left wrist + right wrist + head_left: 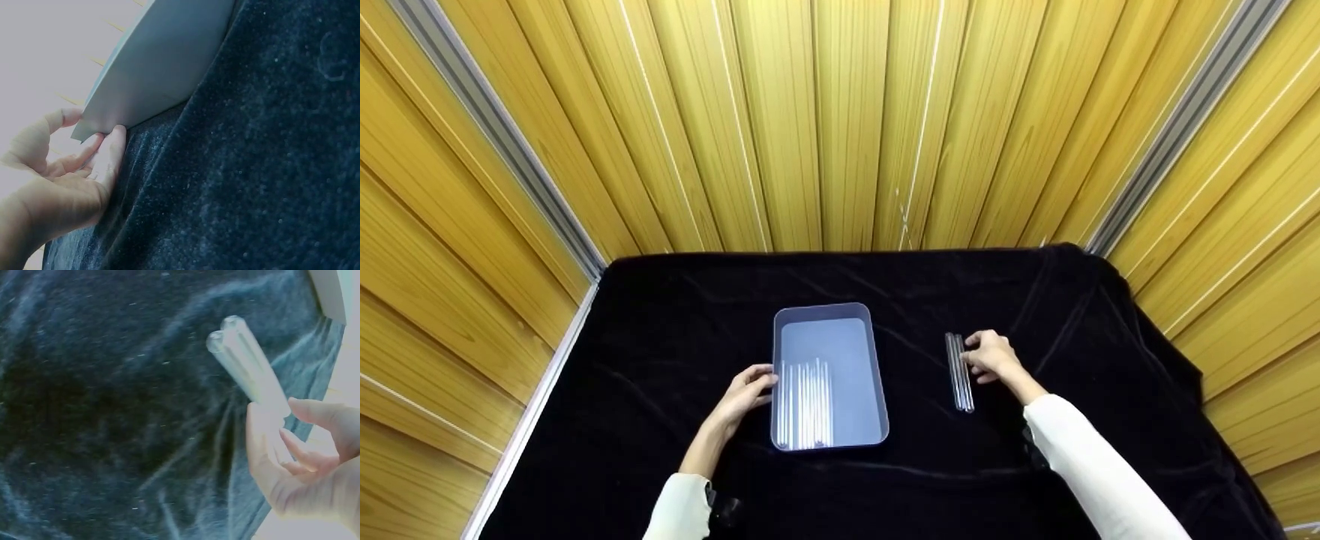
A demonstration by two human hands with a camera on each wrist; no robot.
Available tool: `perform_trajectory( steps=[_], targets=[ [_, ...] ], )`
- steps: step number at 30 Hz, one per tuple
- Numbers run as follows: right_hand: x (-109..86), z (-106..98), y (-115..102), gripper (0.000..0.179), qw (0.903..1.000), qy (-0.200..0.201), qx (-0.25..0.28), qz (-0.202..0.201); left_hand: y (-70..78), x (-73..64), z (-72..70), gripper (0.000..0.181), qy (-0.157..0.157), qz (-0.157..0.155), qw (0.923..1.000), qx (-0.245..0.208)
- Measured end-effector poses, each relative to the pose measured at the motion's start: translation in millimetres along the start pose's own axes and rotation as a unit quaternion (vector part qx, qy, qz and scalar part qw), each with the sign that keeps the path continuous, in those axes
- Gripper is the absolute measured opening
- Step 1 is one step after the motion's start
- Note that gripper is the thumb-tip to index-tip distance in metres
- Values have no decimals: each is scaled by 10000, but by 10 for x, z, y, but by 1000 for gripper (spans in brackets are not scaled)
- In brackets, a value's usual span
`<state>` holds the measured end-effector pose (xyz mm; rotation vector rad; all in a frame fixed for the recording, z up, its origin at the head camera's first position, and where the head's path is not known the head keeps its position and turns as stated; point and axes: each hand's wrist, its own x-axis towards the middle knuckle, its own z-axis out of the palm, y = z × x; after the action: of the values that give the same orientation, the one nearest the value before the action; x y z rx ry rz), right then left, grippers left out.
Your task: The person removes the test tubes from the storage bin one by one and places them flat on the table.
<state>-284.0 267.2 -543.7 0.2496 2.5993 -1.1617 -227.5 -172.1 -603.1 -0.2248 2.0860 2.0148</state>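
A shallow translucent plastic tray (pixel 855 397) stands on black cloth in front of the body. Several long clear tubes (pixel 814 405) lie side by side along its left half. At the tray's left wall is my left hand (pixel 746 394), thumb at the rim and fingers against the outside, holding the edge; the left wrist view shows this hand (pixel 73 174) at the tray wall (pixel 152 67). To the right of the tray, my right hand (pixel 992 355) pinches a small bundle of clear tubes (pixel 958 379) between thumb and fingers. Their rounded ends (pixel 230 329) point away from the fingertips.
Black velvety cloth (pixel 682 322) with soft folds covers the table. Yellow wood-patterned panels (pixel 847 135) rise behind and on both sides, with grey metal posts (pixel 525 165) at the corners.
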Motion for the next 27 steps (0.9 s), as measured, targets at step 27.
perform_trajectory(
  steps=[27],
  targets=[
    [-355, 657, -1174, 27, 9894, -626, -123, -1304, 16, -10, -14, 42, -56, 30, 10000, -4]
  ],
)
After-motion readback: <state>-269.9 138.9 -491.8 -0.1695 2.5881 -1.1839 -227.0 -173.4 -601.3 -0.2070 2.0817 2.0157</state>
